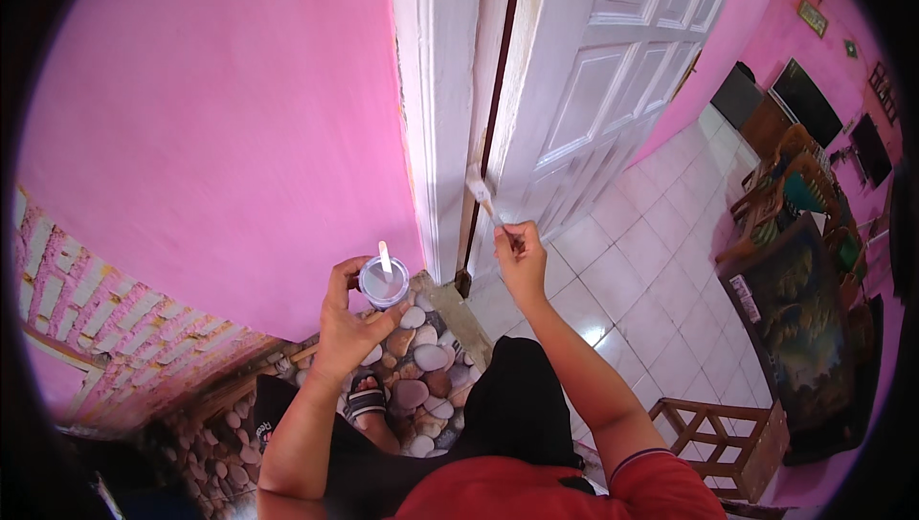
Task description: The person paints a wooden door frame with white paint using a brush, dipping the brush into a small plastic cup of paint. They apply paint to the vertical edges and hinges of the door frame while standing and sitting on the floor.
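Note:
My left hand (349, 324) grips a small clear paint cup (375, 288) holding pale paint, with a light wooden stick (384, 255) standing in it. In my right hand (520, 250) is a paintbrush (480, 190), pinched by its handle, its white-coated bristles at the narrow recessed edge of the white door frame (436, 118). The white panelled door (593, 89) stands beside the frame, with a dark vertical gap between them. The pink wall (211, 108) is just left of the frame.
Pebble-patterned flooring (430, 357) lies under my sandalled foot; white tiles (643, 261) extend right, past the threshold (455, 309). A wooden stool (713, 439), a large dark painting (795, 338), stacked chairs (795, 185) and a television (806, 102) line the right. Rough patterned wall (96, 295) is at left.

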`<state>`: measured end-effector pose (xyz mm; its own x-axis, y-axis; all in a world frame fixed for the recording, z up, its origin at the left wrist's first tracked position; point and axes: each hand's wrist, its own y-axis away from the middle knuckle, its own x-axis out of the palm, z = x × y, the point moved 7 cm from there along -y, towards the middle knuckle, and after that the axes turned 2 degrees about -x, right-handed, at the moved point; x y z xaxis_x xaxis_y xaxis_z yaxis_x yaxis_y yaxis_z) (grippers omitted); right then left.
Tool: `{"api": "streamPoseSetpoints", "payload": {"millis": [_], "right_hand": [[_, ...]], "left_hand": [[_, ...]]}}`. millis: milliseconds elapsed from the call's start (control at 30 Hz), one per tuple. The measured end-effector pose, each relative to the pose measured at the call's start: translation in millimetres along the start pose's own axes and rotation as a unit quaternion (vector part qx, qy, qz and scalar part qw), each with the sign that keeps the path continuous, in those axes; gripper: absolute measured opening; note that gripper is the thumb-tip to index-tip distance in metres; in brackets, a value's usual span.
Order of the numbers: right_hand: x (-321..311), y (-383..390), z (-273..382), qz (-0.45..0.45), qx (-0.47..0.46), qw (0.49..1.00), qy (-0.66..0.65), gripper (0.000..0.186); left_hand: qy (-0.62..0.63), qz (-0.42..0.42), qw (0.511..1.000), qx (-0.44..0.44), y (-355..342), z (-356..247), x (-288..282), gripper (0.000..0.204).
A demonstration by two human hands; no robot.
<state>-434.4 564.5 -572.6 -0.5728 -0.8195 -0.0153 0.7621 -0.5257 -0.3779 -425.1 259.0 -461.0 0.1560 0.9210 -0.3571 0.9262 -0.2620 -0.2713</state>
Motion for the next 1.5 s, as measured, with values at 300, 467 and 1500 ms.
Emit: {"api": "streamPoseSetpoints", "payload": {"millis": [300,467,1500], "right_hand": [[-14.6,44.0,-66.1,-0.007,0.063,0.996,0.068,0.019],[-10.3,9.2,-39.2,0.000,0.048,0.993,0.104,0.019],[8.3,-82.6,132.3,-0.035,-0.018,0.998,0.041,0.019]], "left_hand": [[0.001,0.018,1.000,-0.024,1.8,6.7,-1.1,0.068],[-0.010,0.018,0.999,-0.028,-0.9,5.7,-0.5,0.068],[0.010,-0.014,1.000,0.014,-11.8,6.5,8.8,0.067]]}}
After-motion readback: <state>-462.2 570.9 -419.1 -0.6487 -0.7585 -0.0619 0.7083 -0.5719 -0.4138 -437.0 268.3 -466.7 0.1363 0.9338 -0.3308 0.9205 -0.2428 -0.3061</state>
